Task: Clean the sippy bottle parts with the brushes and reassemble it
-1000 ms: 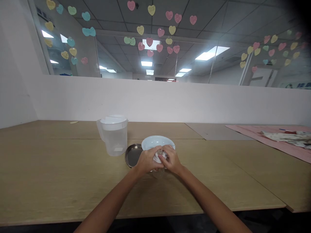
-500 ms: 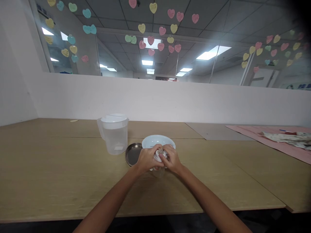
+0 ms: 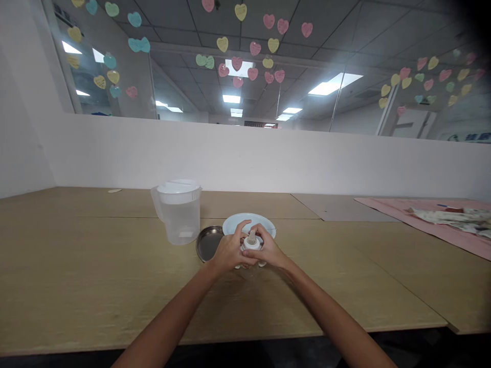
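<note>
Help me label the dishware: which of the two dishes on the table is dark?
The round metallic-looking pan, nearer the lidded pitcher and partly hidden by the left hand. The other, a glossy bowl, is pale.

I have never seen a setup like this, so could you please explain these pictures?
There is no machine here, just one person's bare hands. Every picture comes from one camera worn on that person's head, looking forward and down. The left hand and right hand hold an upright baby bottle near its top, where the teat shows. On the table beyond are a white bowl, a round metal pan to its left, and a lidded plastic pitcher farther left. A pink cloth lies at the far right.
</note>
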`<action>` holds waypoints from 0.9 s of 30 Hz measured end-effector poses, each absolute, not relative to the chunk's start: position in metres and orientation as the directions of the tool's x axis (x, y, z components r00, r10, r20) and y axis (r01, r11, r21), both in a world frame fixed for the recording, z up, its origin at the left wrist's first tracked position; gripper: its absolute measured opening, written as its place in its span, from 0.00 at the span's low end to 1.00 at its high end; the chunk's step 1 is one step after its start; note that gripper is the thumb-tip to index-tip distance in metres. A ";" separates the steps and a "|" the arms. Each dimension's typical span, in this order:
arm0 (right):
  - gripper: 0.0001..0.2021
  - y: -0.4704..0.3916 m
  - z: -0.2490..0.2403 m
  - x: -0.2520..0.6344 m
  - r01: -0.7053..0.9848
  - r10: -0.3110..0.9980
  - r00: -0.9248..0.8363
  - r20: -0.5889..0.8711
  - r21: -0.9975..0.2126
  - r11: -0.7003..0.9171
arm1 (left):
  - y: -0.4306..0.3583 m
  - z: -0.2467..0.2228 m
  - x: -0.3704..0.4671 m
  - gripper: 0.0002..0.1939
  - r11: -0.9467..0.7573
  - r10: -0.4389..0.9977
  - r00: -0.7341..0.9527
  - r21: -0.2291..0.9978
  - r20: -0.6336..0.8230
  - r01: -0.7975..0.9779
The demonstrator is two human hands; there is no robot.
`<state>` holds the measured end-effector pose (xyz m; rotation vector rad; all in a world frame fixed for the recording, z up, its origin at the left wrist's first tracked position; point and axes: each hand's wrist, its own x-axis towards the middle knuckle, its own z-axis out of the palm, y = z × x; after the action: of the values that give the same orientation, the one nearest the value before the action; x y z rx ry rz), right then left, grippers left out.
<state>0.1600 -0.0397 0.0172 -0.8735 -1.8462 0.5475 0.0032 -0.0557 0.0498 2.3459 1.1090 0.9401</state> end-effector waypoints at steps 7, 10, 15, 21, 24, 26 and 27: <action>0.20 -0.038 0.030 0.168 0.164 0.795 -0.347 0.497 -0.803 0.573 | -0.054 0.048 0.005 0.48 -0.608 0.779 0.467 0.688 0.419 0.397; 0.18 -0.039 0.037 0.174 0.064 0.753 -0.487 0.442 -0.842 0.535 | -0.051 0.043 0.005 0.50 -0.585 0.768 0.498 0.758 0.403 0.289; 0.23 -0.032 0.036 0.182 0.029 0.768 -0.524 0.369 -0.893 0.450 | -0.049 0.039 0.005 0.52 -0.576 0.747 0.526 0.792 0.407 0.205; 0.19 -0.032 0.029 0.177 0.198 0.815 -0.067 0.576 -0.793 0.577 | -0.054 0.043 0.006 0.56 -0.557 0.762 0.532 0.793 0.368 0.249; 0.27 -0.042 0.035 0.173 0.143 0.763 -0.329 0.557 -0.770 0.623 | -0.054 0.043 0.007 0.57 -0.543 0.769 0.535 0.799 0.351 0.257; 0.37 -0.042 0.038 0.176 0.133 0.719 -0.448 0.531 -0.756 0.641 | -0.052 0.041 0.007 0.57 -0.543 0.769 0.537 0.798 0.347 0.261; 0.40 -0.040 0.039 0.178 0.120 0.712 -0.450 0.539 -0.753 0.647 | -0.051 0.040 0.007 0.58 -0.551 0.766 0.536 0.792 0.355 0.262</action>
<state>0.1783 -0.0399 0.0394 -0.6528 -1.9413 0.8071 0.0074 -0.0513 0.0403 2.0819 0.8289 0.9325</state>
